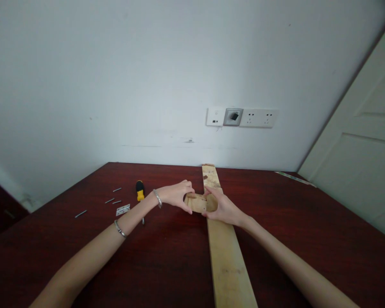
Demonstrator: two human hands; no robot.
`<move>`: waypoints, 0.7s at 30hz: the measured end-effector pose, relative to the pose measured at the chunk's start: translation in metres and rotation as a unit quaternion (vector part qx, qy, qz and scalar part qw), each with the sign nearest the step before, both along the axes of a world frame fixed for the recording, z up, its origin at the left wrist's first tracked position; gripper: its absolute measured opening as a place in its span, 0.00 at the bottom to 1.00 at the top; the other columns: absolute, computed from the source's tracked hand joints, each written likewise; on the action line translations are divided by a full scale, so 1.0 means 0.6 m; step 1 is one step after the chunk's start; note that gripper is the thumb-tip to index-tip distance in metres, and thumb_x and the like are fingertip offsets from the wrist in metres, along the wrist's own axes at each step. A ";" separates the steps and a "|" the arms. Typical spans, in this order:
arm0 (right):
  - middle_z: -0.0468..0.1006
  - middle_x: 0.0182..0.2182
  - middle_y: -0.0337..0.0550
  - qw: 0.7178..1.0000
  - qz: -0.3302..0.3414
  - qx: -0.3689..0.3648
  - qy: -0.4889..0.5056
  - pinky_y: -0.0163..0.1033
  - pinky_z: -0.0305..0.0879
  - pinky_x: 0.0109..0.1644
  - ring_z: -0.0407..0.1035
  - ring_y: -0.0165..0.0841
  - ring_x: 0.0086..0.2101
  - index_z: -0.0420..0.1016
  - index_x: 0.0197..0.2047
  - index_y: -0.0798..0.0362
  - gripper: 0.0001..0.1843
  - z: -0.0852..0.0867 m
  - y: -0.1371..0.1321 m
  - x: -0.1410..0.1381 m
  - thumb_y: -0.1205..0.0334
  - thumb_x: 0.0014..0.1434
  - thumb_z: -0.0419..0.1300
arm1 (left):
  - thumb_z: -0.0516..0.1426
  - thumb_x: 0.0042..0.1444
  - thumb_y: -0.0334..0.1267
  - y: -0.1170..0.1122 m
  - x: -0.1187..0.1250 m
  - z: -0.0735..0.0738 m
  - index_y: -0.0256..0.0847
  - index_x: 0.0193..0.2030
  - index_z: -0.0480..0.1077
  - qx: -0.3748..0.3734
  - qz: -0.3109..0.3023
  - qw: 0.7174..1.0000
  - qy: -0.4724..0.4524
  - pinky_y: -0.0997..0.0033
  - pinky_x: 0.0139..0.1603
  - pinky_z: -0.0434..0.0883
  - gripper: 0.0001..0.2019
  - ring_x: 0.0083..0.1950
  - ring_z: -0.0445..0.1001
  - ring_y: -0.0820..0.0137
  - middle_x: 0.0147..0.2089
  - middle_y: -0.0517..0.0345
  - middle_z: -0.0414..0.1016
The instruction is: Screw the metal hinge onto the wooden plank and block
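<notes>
A small block of pale wood [196, 203] is held between my two hands, above the long wooden plank [227, 256]. My left hand [177, 194] grips its left end between thumb and fingers. My right hand [226, 208] is curled round its right end, close over the plank. Whether the block is one piece or two pieces side by side, I cannot tell. The plank runs from the near edge of the view back to the wall. Left of my left hand lies a screwdriver [140, 191] with a black and yellow handle, its shaft partly hidden by my forearm.
A metal hinge [122, 209] lies on the dark red table [167, 265] beside my left forearm. Several screws or nails, one a longer screw [81, 214], are scattered further left. A thin strip [295, 178] lies at the back right. The wall carries sockets [259, 118].
</notes>
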State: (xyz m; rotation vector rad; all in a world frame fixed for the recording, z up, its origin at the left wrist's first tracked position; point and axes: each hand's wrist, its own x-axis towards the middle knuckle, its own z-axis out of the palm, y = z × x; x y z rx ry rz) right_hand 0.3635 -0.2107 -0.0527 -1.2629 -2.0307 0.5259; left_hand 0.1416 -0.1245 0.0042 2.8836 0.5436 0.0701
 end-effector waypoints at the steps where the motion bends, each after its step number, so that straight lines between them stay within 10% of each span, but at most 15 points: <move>1: 0.71 0.53 0.53 1.000 0.002 -0.009 0.004 0.52 0.57 0.62 0.66 0.44 0.54 0.52 0.67 0.57 0.51 -0.003 0.002 0.002 0.54 0.44 0.69 | 0.67 0.43 0.55 0.000 -0.001 -0.002 0.37 0.41 0.69 0.002 0.005 1.000 0.005 0.68 0.48 0.63 0.26 0.46 0.63 0.62 0.42 0.53 0.64; 12: 0.36 0.70 0.62 0.996 0.019 -0.074 -0.049 0.56 0.36 0.69 0.34 0.50 0.68 0.33 0.72 0.56 0.72 -0.027 0.020 0.069 0.37 0.37 0.70 | 0.66 0.41 0.58 0.016 -0.009 -0.045 0.38 0.41 0.65 -0.013 0.048 0.999 0.021 0.69 0.44 0.64 0.29 0.45 0.64 0.63 0.43 0.54 0.63; 21: 0.31 0.71 0.59 0.986 0.026 -0.145 -0.084 0.58 0.29 0.69 0.25 0.51 0.68 0.31 0.72 0.55 0.74 -0.034 0.017 0.082 0.34 0.35 0.69 | 0.65 0.42 0.59 0.026 -0.007 -0.078 0.37 0.43 0.66 -0.019 0.058 0.998 0.013 0.68 0.44 0.64 0.30 0.46 0.65 0.63 0.44 0.53 0.64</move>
